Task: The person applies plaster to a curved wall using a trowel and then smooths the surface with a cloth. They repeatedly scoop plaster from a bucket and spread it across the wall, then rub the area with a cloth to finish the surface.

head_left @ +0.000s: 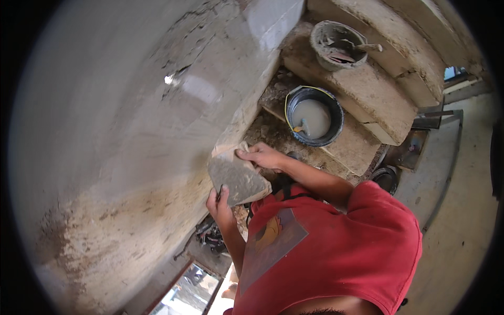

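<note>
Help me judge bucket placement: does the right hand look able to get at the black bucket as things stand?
Probably yes: the black bucket stands near the right hand, open-topped, with nothing visibly between them, though that hand grips the flat grey piece.

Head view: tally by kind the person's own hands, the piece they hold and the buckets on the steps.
Hands: 2 (left hand, right hand)
Held pieces: 1 (flat grey piece)
Buckets: 2 (dark bucket, grey-caked bucket)
Total: 5

Held piece (237, 177) beside the wall (126, 131), buckets (336, 64) (336, 107) (both on stairs (375, 102)) to its right.
</note>
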The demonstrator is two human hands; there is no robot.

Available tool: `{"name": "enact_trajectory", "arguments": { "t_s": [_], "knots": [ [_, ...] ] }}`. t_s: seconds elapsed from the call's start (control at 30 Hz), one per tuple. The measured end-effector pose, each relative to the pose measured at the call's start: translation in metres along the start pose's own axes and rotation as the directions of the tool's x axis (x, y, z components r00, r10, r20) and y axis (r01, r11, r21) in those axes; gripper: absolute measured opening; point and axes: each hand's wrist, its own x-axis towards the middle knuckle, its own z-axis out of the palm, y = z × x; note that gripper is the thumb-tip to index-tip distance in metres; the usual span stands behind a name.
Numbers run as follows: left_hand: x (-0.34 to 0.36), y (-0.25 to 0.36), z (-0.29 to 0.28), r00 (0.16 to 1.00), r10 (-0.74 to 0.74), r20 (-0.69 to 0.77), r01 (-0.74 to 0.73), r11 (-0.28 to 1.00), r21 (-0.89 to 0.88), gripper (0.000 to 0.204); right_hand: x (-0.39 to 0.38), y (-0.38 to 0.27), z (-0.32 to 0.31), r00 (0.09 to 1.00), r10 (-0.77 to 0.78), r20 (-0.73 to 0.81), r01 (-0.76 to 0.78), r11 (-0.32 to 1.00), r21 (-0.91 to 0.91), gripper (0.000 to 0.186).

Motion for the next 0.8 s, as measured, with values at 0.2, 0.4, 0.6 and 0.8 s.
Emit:
{"name": "enact_trajectory", "arguments": {
  "t_s": [0.2, 0.4, 0.6, 0.8],
  "knots": [
    [0.006, -0.04, -0.055, 0.984, 0.029, -0.175, 0.009, 0.977, 0.213, 0.021, -0.019, -0.063, -0.203, 0.353, -0.633, -0.689, -0.21, 0.664, -0.718, 0.029],
    [-0.016, -0.092, -0.125, 0.903, -0.06, -0.426, 0.232, 0.902, 0.364, 0.028, -0.044, -0.149, -0.4, 0.364, -0.663, -0.654, -0.626, 0.346, -0.699, 0.038],
    [-0.052, -0.149, -0.177, 0.732, -0.223, -0.644, 0.429, 0.885, 0.182, 0.037, -0.019, -0.177, -0.443, 0.512, -0.354, -0.783, -0.78, 0.191, -0.596, 0.046],
    [-0.07, -0.184, -0.215, 0.705, -0.136, -0.696, 0.655, 0.501, 0.566, 0.042, 0.0, -0.184, -0.442, 0.398, -0.232, -0.888, -0.798, 0.389, -0.459, 0.052]
  ]
}}
